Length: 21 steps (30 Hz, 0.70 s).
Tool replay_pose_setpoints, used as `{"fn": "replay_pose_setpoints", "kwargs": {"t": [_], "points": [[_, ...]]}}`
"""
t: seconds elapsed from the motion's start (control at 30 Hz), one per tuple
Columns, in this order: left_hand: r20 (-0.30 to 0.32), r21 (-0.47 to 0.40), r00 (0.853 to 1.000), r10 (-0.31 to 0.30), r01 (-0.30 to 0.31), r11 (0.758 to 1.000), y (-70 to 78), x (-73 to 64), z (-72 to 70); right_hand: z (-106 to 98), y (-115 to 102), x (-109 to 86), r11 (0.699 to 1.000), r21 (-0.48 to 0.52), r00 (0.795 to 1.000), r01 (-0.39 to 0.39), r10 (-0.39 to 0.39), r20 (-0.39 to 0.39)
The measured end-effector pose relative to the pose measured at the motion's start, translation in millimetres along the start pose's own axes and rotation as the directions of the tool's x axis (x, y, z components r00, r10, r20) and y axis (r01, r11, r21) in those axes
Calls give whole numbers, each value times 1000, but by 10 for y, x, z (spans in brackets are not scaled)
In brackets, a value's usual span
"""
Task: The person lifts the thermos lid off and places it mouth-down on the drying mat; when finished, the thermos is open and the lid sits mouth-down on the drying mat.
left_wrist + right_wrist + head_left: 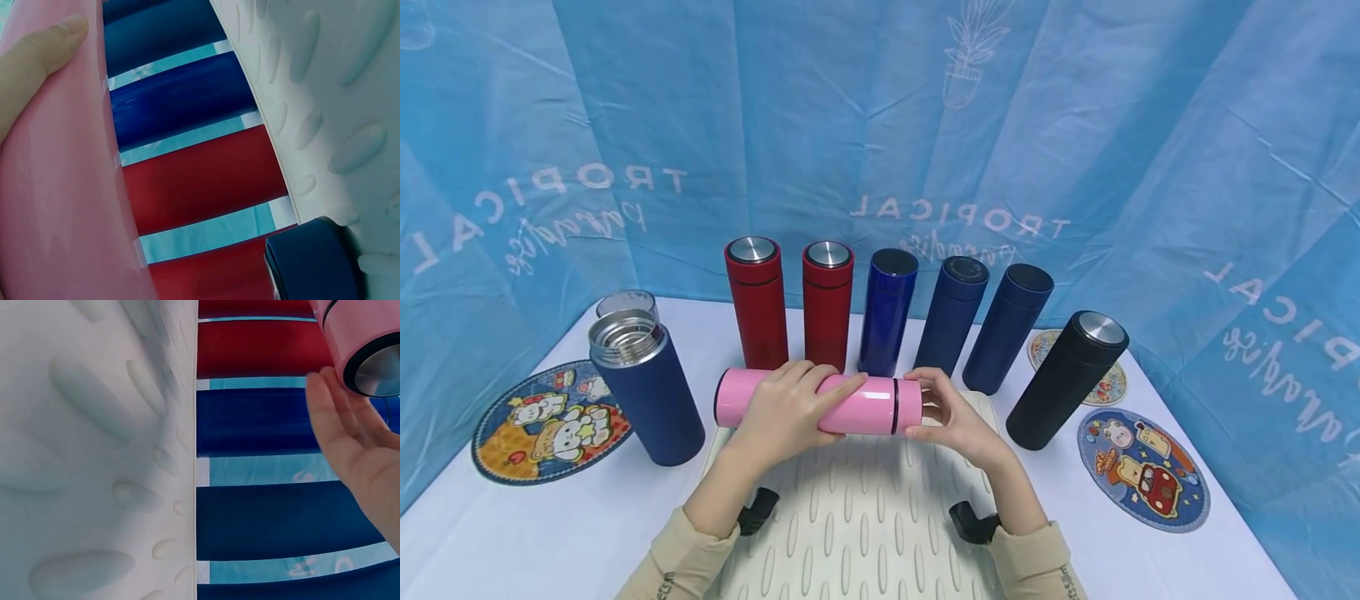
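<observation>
A pink thermos bottle [876,404] lies sideways above the white ribbed board, its lid [910,406] pointing right. My left hand [793,404] grips its body from above, and the left wrist view shows the thumb [56,44] along the pink side. My right hand [958,421] holds the lid end, fingers over the top edge and thumb at the lower edge, with a gap between lid and palm. In the right wrist view the lid's silver end [381,372] shows beside the fingers. A black ring marks the seam between lid and body.
Behind stand two red bottles [758,312], a shiny blue one [887,312] and two dark blue ones [951,312]. A black bottle [1060,387] is at right. At left stands an uncapped navy bottle [651,400]. The ribbed board [857,517] and cartoon mats [1142,471] lie on the table.
</observation>
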<state>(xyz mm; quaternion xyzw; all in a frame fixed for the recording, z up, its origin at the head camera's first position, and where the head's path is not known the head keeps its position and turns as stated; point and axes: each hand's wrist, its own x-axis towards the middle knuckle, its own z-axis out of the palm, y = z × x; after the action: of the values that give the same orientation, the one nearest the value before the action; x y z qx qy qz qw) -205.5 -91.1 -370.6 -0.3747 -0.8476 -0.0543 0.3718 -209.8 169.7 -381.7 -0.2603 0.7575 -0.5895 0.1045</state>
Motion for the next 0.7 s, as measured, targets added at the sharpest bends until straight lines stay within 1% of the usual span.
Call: {"fn": "replay_pose_setpoints", "kwargs": {"t": [0.13,0.2,0.27,0.37,0.47,0.57,0.7], "points": [[4,-11,1000,-9,9,1000,0,-1,-4,8,-9,-4,999,-25,999,34,-34,-15],[5,-13,1000,-12,12,1000,-2,-4,-8,8,-9,-6,999,-33,999,33,-34,-17],[4,-14,1000,-11,11,1000,-7,-3,-13,-1,-6,-8,1000,-21,1000,16,-17,-6],[7,-7,1000,-13,13,1000,-17,-6,-17,-32,0,-19,999,9,999,-39,39,10],[10,-3,1000,-17,17,1000,-25,-9,-19,-64,-4,-23,993,17,993,-116,116,-4],[17,-7,1000,-19,19,1000,-24,-10,-17,-74,-17,-15,982,-23,982,-187,186,-45],[25,-24,1000,-18,19,1000,-17,-9,-9,-61,-31,-8,971,-69,973,-228,224,-54]]}}
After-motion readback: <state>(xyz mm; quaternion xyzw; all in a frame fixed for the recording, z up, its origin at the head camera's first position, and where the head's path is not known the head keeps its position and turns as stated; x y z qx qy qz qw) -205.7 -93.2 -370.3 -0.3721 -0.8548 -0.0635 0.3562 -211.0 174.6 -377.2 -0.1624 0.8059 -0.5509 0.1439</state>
